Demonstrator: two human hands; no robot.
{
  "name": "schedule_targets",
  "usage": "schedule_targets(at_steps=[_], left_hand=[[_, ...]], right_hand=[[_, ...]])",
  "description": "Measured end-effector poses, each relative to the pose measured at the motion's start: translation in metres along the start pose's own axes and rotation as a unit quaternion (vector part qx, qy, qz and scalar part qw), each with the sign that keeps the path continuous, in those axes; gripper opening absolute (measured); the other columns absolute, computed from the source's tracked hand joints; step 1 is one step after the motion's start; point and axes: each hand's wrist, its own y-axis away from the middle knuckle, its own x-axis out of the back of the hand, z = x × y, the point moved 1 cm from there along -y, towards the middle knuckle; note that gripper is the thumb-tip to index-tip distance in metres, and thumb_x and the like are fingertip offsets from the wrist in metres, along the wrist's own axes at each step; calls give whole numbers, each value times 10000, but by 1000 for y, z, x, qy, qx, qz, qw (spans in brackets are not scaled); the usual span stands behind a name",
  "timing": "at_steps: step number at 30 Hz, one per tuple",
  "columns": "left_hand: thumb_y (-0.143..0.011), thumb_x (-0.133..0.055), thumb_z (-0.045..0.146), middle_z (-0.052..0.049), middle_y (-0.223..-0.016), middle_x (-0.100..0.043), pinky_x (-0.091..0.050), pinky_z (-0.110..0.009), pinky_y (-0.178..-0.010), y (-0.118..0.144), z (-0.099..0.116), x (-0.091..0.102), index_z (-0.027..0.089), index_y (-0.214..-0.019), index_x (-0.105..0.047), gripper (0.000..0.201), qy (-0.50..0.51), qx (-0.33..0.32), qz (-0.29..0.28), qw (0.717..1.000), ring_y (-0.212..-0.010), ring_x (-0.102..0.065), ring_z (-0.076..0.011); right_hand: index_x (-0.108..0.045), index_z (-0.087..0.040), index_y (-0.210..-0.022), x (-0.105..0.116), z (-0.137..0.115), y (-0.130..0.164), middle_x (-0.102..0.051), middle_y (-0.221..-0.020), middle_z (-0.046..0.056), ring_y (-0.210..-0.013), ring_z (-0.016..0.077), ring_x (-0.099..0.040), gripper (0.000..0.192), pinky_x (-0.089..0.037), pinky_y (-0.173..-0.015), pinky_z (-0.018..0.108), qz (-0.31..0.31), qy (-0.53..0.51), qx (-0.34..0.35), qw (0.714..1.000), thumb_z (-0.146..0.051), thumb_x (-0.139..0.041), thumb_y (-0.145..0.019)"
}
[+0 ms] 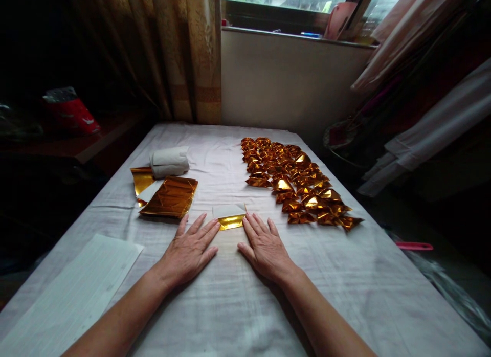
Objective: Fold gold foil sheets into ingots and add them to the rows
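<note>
The partly folded foil sheet (230, 223) lies near the middle of the cloth-covered desk (345, 270), midway between the left and right edges, with a gold strip toward the person and a white face beyond. Both hands are palm down, fingers extended and slightly spread, gripping nothing: the left hand (187, 252) has its fingertips at the sheet's left end, the right hand (267, 252) at its right end. Step in hand, as judged: flattening a fold. The next move calls for even pressure at both ends, keeping the crease straight and the sheet square.

Left of the sheet, toward the left edge, is a foil stack (171, 196); a white bundle (169, 161) sits just beyond it. Shaped gold pieces (295, 178) extend along the right edge from the far right corner. A pale paper sheet (76, 290) lies toward the near left corner.
</note>
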Motion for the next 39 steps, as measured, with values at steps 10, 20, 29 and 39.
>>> schedule_targets(at_steps=[10, 20, 29, 39], left_hand=[[-891, -613, 278, -45, -1002, -708, -441, -417, -917, -40, 9, 9, 222, -850, -658, 82, 65, 98, 94, 989, -976, -608, -241], [-864, -652, 265, -55, -996, -670, -467, -410, -903, -35, 7, -3, 217, -933, -603, 98, 75, 131, 126, 980, -979, -584, -258], [-901, -598, 404, -135, -1286, -619, -440, -441, -1026, -31, -2, -16, 196, -1404, -423, 572, 71, 151, 159, 973, -1181, -570, -286], [-880, -600, 362, -34, -993, -716, -524, -337, -894, -32, -5, -9, 232, -1459, -405, 624, 222, 186, 158, 944, -931, -685, -192]], right_hand=[[-636, -190, -1230, -4, 21, -24, -604, -1341, 144, -1261, 292, -531, 366, -426, -1024, 474, 161, -82, -79, 980, -300, -566, -888], [-721, -246, -998, -6, 23, -42, -637, -1314, 91, -1274, 282, -530, 210, -403, -1041, 499, 161, -183, -94, 965, -260, -638, -806], [-703, -255, -902, -5, 20, -38, -715, -1175, 53, -1182, 234, -600, 154, -432, -1031, 433, 212, -278, -39, 936, -255, -558, -849], [-689, -206, -834, 3, 14, -36, -719, -781, 18, -766, 190, -666, 238, -505, -715, 279, 194, -435, -81, 875, -386, -537, -867]])
